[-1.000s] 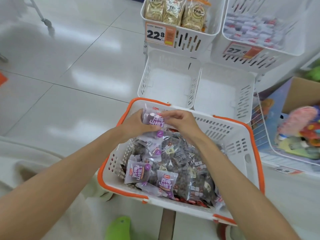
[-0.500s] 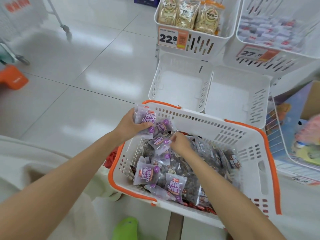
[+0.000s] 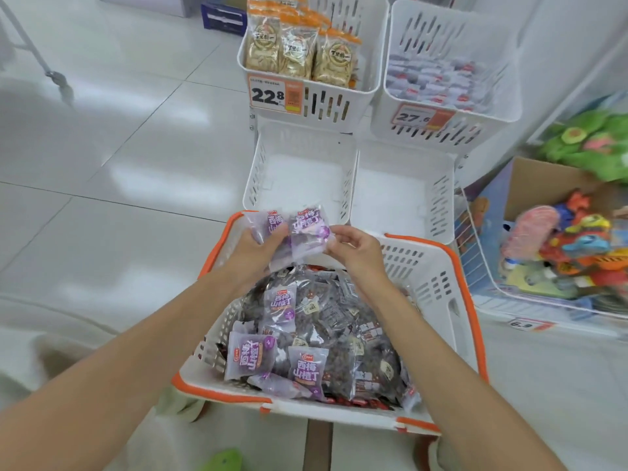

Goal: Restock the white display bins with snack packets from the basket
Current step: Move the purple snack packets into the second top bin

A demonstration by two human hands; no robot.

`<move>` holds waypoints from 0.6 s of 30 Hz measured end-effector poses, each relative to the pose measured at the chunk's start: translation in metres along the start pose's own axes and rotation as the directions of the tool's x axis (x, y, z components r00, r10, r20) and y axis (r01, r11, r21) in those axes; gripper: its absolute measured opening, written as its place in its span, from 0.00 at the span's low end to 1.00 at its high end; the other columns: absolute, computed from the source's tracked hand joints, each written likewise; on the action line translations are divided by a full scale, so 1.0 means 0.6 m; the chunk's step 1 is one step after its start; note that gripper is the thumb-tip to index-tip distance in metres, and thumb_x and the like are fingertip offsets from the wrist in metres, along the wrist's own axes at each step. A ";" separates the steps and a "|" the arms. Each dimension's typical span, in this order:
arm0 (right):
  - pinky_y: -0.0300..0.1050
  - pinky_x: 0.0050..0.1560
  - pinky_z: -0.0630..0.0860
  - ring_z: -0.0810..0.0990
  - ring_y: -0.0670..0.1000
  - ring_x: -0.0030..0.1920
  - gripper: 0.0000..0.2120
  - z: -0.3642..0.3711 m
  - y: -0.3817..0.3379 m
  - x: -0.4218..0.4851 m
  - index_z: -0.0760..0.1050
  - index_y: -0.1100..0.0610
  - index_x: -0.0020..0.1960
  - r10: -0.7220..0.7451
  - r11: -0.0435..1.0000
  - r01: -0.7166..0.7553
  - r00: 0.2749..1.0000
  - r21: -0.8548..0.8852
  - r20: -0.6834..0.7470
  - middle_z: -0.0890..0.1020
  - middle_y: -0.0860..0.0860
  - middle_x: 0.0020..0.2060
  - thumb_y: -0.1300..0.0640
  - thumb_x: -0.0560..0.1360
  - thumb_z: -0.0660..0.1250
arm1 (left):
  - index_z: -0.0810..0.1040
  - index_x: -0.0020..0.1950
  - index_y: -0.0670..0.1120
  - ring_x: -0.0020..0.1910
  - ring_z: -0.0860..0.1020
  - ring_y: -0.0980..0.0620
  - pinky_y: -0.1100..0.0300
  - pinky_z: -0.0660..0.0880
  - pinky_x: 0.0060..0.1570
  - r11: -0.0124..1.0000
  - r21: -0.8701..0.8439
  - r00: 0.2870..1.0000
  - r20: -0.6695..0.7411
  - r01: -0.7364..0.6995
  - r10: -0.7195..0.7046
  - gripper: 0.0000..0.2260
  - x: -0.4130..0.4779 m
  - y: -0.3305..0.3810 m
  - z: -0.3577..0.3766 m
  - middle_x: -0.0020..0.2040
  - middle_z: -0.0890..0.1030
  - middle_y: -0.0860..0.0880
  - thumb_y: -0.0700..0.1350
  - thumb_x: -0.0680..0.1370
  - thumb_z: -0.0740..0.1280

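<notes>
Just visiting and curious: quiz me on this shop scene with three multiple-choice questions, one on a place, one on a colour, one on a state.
1. Where are the purple plastic snack packets that the left hand grips? A) in an upper bin B) over the far rim of the white slotted plastic basket C) on the floor
2. What colour trims that basket's rim? A) green B) orange C) blue
3. The two lower white plastic display bins are: A) empty B) heaped full C) lidded
Answers: B, held above that rim; B, orange edging runs round it; A, their bare bottoms show.
</notes>
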State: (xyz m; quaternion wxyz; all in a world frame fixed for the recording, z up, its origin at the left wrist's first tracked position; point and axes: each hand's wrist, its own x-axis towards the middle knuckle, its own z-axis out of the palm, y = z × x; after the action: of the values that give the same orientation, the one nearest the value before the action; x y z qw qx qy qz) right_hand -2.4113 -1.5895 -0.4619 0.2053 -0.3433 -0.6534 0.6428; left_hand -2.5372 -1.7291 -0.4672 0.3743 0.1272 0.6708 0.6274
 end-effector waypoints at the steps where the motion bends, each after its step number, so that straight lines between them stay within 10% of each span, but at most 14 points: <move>1: 0.44 0.55 0.81 0.82 0.40 0.41 0.11 0.001 0.001 -0.005 0.80 0.54 0.55 -0.011 1.000 0.011 0.999 0.000 -0.030 0.81 0.49 0.46 0.66 0.76 0.69 | 0.69 0.60 0.46 0.46 0.81 0.56 0.61 0.78 0.37 1.000 0.018 1.000 -0.017 0.019 -0.019 0.14 -0.004 0.006 0.011 0.49 0.81 0.53 0.52 0.80 0.66; 6: 0.44 0.55 0.80 0.83 0.49 0.47 0.13 -0.016 -0.028 -0.006 0.81 0.54 0.53 -0.010 0.959 0.049 0.990 0.281 -0.138 0.83 0.57 0.51 0.69 0.75 0.68 | 0.71 0.65 0.34 0.40 0.86 0.52 0.59 0.80 0.29 0.986 -0.147 0.994 -0.074 0.074 -0.086 0.18 0.008 0.021 0.010 0.48 0.85 0.42 0.46 0.81 0.65; 11: 0.40 0.50 0.78 0.81 0.46 0.45 0.09 -0.009 -0.039 -0.024 0.80 0.53 0.51 -0.078 0.994 0.080 0.997 -0.071 0.026 0.80 0.51 0.45 0.65 0.75 0.71 | 0.75 0.54 0.43 0.45 0.84 0.53 0.63 0.80 0.35 1.000 0.012 0.997 0.074 0.001 -0.002 0.19 -0.006 0.042 0.044 0.51 0.82 0.43 0.57 0.76 0.69; 13: 0.40 0.52 0.74 0.79 0.48 0.51 0.09 -0.019 -0.048 -0.017 0.79 0.52 0.53 -0.056 0.993 0.062 0.997 -0.104 0.055 0.81 0.50 0.49 0.61 0.74 0.72 | 0.69 0.60 0.43 0.45 0.81 0.50 0.59 0.78 0.39 0.985 0.162 0.997 0.046 -0.066 0.059 0.36 -0.003 0.051 0.045 0.55 0.79 0.44 0.66 0.64 0.75; 18: 0.45 0.56 0.79 0.81 0.47 0.56 0.39 -0.062 -0.111 0.020 0.56 0.42 0.77 -0.099 0.982 0.144 0.944 -0.125 0.315 0.76 0.45 0.61 0.56 0.74 0.74 | 0.68 0.57 0.44 0.32 0.75 0.69 0.73 0.70 0.30 0.866 0.373 0.941 0.190 -0.332 0.279 0.24 0.008 0.096 0.067 0.41 0.74 0.55 0.43 0.70 0.78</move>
State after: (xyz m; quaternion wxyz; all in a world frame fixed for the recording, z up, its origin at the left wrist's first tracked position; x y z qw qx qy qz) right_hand -2.4052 -1.5507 -0.3952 0.1148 -0.2123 -0.7425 0.6248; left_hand -2.5314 -1.6857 -0.4120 0.2789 0.3461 0.7304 0.5187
